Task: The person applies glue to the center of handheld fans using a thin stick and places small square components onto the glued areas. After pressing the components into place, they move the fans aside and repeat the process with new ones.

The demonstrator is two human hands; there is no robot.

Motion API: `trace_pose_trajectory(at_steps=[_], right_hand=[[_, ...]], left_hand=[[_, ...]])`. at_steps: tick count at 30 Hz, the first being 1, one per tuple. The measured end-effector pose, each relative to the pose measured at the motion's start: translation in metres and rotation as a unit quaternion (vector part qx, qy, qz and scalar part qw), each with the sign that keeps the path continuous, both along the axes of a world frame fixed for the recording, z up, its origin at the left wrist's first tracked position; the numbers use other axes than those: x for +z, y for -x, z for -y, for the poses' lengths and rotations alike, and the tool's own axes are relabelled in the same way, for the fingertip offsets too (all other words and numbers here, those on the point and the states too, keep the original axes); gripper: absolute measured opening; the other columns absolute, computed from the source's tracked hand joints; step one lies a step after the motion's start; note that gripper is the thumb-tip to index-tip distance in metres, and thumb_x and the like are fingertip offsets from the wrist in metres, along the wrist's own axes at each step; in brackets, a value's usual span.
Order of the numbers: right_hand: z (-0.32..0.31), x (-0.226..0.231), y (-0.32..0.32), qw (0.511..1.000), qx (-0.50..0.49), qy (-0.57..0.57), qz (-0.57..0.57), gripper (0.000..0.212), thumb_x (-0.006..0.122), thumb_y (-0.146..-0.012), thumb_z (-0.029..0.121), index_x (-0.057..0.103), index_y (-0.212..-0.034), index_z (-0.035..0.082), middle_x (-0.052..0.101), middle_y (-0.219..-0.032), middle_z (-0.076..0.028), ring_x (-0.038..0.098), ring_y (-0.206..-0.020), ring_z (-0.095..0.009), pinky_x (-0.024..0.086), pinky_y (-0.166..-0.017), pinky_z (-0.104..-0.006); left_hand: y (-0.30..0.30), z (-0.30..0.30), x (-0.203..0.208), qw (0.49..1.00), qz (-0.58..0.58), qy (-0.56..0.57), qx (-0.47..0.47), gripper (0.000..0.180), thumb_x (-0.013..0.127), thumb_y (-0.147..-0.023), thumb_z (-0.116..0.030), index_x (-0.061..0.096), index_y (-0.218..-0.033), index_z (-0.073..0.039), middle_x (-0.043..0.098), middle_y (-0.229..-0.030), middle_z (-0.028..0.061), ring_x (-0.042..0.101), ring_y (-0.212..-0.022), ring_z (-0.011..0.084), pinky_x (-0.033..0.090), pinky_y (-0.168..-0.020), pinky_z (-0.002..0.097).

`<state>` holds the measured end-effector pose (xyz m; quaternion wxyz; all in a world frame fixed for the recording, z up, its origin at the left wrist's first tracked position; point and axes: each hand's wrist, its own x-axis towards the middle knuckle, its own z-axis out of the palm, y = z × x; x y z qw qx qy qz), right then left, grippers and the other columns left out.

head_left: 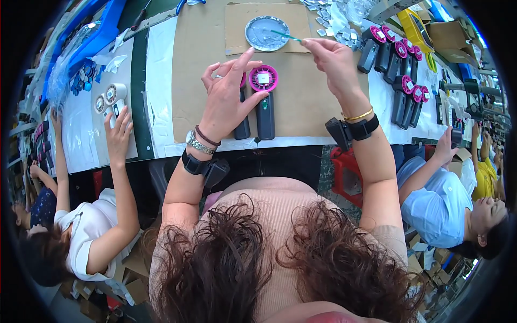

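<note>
"Pink and dark grey, that fan [267, 117]: where is it?"

"It lies on the big brown sheet [309, 107], right in front of the person. Its pink head has a white square in the middle, and its handle points back at the person. Another fan [242, 128] lies just beside it, partly hidden by the left hand [225, 102]."

"Is the left hand holding on?"

"Its fingers are spread, not wrapped round anything. The thumb is at the bottom of the pink ring. Nobody can tell if it presses there."

"And the right hand [335, 58]?"

"It pinches a thin green stick [286, 36]. The far end is over the round dish [262, 46], which has grey smears in it and sits on a small brown sheet [235, 27]."

"How is that done well?"

"Probably with a light, steady pinch, and only a little grey stuff on the tip, so nothing drips. The left thumb should be clear of the white square."

"What's farther out?"

"Over on the right, more pink fans [393, 67] are bunched near small silvery squares [344, 35]. On the left, a co-worker's hand [118, 134] is near two white fans [114, 93]."
</note>
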<state>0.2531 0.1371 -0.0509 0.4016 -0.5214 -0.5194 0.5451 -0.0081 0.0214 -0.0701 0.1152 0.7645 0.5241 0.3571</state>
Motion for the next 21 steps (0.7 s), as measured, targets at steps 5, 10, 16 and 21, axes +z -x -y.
trace_pose_trajectory(at_steps=[5, 10, 16, 21], right_hand=[[-0.003, -0.016, -0.005, 0.995, -0.013, -0.051, 0.087, 0.023, 0.082, -0.103, 0.022, 0.085, -0.112, 0.001, 0.063, -0.079, 0.008, 0.045, -0.065, -0.001, 0.031, -0.056, -0.0203], [-0.002, 0.003, -0.01, 0.998, -0.025, 0.038, -0.035, 0.023, 0.081, -0.104, 0.022, 0.085, -0.112, 0.001, 0.058, -0.076, 0.009, 0.042, -0.064, -0.001, 0.029, -0.056, -0.0208], [0.001, 0.017, -0.011, 0.991, -0.016, 0.068, -0.115, 0.024, 0.078, -0.106, 0.02, 0.083, -0.117, -0.001, 0.054, -0.077, 0.008, 0.041, -0.064, -0.002, 0.028, -0.056, -0.021], [0.005, 0.025, -0.02, 0.986, 0.0, 0.075, -0.149, 0.025, 0.077, -0.107, 0.018, 0.08, -0.119, -0.003, 0.054, -0.078, 0.008, 0.04, -0.064, -0.002, 0.028, -0.056, -0.0216]], left_hand=[[-0.001, -0.002, -0.001, 1.0, 0.002, -0.003, -0.004, 0.098, 0.089, -0.092, -0.037, 0.037, -0.172, -0.016, 0.076, -0.14, -0.0034, 0.057, -0.142, 0.0182, 0.019, -0.125, 0.0507], [0.002, -0.001, -0.004, 1.0, 0.004, -0.004, -0.001, 0.098, 0.089, -0.093, -0.039, 0.037, -0.172, -0.015, 0.076, -0.14, -0.0035, 0.057, -0.143, 0.0179, 0.018, -0.125, 0.0509], [0.002, -0.001, -0.006, 1.0, 0.003, -0.011, 0.0, 0.098, 0.089, -0.093, -0.039, 0.037, -0.172, -0.015, 0.076, -0.14, -0.0034, 0.057, -0.143, 0.0179, 0.018, -0.125, 0.0508], [0.001, -0.002, -0.004, 1.0, -0.003, -0.014, 0.002, 0.097, 0.091, -0.092, -0.041, 0.04, -0.17, -0.017, 0.075, -0.144, -0.0008, 0.063, -0.139, 0.0199, 0.02, -0.126, 0.0487]])
